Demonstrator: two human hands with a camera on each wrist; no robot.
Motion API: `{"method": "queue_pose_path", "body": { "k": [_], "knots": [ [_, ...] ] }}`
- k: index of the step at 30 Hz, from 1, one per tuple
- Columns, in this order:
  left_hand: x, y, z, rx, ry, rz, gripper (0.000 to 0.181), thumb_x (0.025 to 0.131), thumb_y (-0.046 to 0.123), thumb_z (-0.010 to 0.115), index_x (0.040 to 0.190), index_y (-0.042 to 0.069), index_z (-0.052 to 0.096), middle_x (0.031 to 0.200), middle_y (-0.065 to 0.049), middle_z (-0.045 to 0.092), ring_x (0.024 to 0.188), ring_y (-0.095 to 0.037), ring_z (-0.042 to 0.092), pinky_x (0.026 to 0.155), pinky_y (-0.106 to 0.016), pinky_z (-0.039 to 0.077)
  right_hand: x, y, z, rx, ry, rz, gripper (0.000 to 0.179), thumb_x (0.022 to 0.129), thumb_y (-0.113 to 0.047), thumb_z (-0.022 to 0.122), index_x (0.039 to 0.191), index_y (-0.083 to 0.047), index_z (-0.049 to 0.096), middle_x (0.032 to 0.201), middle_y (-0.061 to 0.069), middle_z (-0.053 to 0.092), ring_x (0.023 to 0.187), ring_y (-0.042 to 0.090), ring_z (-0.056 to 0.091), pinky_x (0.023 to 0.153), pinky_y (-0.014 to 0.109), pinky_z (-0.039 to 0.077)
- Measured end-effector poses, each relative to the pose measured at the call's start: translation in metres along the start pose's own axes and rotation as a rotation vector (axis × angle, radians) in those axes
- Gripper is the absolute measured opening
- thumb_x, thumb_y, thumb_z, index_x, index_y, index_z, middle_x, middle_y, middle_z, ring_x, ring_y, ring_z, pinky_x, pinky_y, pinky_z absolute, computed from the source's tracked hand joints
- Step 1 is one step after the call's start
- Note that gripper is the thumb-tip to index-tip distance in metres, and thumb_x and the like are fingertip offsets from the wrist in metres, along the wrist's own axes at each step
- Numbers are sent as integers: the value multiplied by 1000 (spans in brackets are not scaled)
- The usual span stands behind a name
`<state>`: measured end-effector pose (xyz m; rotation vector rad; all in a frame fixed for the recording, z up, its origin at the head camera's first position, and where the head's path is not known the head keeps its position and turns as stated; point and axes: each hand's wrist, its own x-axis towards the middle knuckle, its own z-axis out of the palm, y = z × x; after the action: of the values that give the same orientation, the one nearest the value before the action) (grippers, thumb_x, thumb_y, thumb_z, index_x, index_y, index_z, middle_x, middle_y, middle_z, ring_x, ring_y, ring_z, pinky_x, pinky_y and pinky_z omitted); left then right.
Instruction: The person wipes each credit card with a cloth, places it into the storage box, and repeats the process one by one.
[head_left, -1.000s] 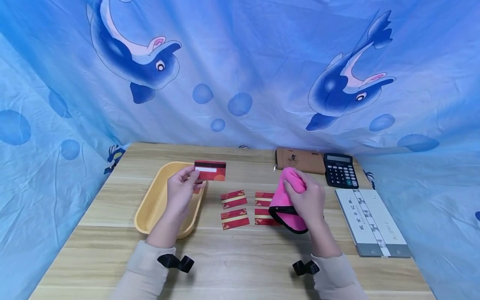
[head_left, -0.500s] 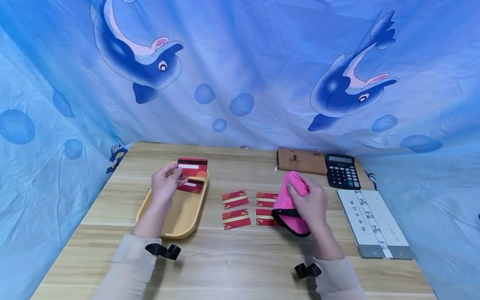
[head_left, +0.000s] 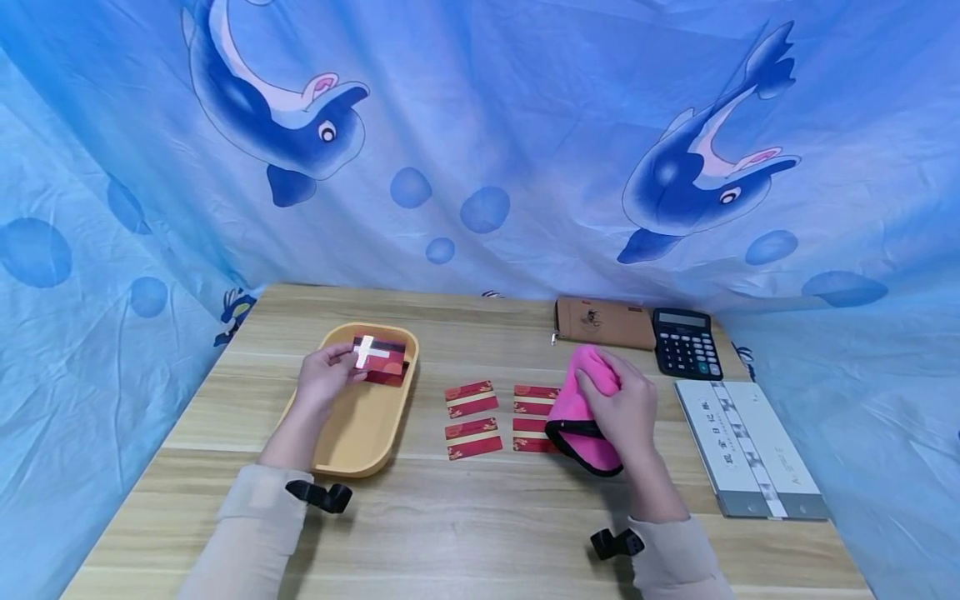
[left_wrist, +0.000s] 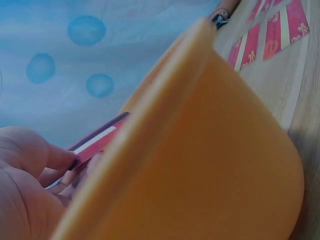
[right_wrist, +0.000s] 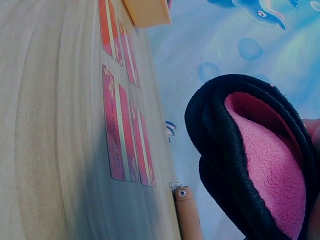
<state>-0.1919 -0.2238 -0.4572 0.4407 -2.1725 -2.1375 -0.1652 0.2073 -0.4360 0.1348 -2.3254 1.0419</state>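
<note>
My left hand pinches a red bank card between thumb and fingers, its striped back facing up, inside the far end of the yellow plastic tray. Under that card, part of another red card shows in the tray. In the left wrist view the tray wall hides part of the fingers and the held card. My right hand grips a folded pink cloth with a black edge, held above the table. The right wrist view shows the cloth's folds up close.
Several red cards lie in two rows mid-table, the right ones partly behind the cloth. At the back right are a brown wallet and a black calculator. A white-and-grey book lies along the right edge.
My left hand has moved left and lowered the held card into the tray, tilting it flatter. The right hand with the pink cloth has barely moved.
</note>
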Motion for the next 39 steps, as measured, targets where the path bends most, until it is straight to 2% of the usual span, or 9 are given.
{"method": "queue_pose_path", "body": {
  "k": [5, 9, 13, 20, 24, 28, 32, 35, 39],
  "knots": [
    [4, -8, -2, 76, -42, -28, 43, 102, -6, 50, 141, -19, 41, 111, -23, 60, 73, -7, 66, 78, -23, 61, 0, 1, 0, 2, -14, 9, 45, 86, -22, 83, 127, -7, 70, 120, 15, 72, 109, 34, 68, 89, 51, 56],
    [6, -14, -1, 102, -88, -55, 43, 101, -7, 49, 141, -21, 39, 119, -29, 57, 78, -8, 65, 78, -23, 61, 0, 1, -1, 5, -15, 11, 46, 85, -22, 83, 126, -6, 71, 119, 15, 72, 109, 34, 68, 88, 51, 56],
    [8, -21, -1, 132, -131, -73, 45, 101, -7, 51, 140, -23, 37, 120, -28, 55, 82, -9, 64, 80, -23, 60, -1, 3, 0, 0, -27, -1, 46, 85, -22, 83, 127, -6, 70, 120, 15, 72, 110, 34, 67, 91, 52, 56],
    [10, -26, -1, 263, -108, -42, 49, 99, 1, 62, 139, -20, 43, 129, -33, 57, 85, -8, 62, 74, -21, 59, -3, 4, 2, 9, -45, -12, 48, 85, -22, 84, 128, -7, 70, 122, 15, 71, 112, 33, 67, 94, 51, 56],
    [7, -23, -2, 376, -90, -37, 52, 99, 10, 64, 140, -17, 46, 133, -35, 55, 92, -19, 63, 70, -23, 57, -3, 4, 2, 16, -45, -12, 47, 85, -22, 84, 127, -6, 70, 122, 15, 71, 112, 33, 67, 93, 51, 57],
    [4, -19, -3, 451, -87, -35, 58, 101, 19, 62, 143, -16, 42, 140, -35, 50, 114, -36, 60, 89, -37, 57, -3, 4, 1, 24, -42, -21, 47, 85, -22, 85, 127, -6, 71, 121, 14, 71, 112, 32, 67, 94, 50, 56],
    [2, -16, -4, 534, -80, -39, 67, 103, 34, 58, 147, -12, 40, 147, -33, 45, 134, -43, 47, 109, -50, 45, -4, 6, 1, 27, -37, -32, 47, 84, -21, 85, 126, -6, 71, 121, 14, 71, 112, 32, 67, 94, 50, 56],
    [1, -14, -5, 560, -70, -44, 70, 103, 41, 56, 149, -9, 40, 150, -30, 42, 139, -44, 41, 113, -53, 40, -4, 8, 2, 24, -34, -35, 46, 84, -21, 85, 126, -6, 71, 120, 15, 72, 111, 33, 68, 93, 51, 56],
    [-1, -11, -3, 531, -19, 25, 66, 102, 40, 58, 147, -6, 45, 146, -27, 49, 134, -42, 48, 110, -51, 43, -4, 12, 2, 21, -28, -39, 46, 84, -21, 85, 124, -5, 72, 118, 15, 72, 109, 34, 68, 91, 52, 56]
  ]
}}
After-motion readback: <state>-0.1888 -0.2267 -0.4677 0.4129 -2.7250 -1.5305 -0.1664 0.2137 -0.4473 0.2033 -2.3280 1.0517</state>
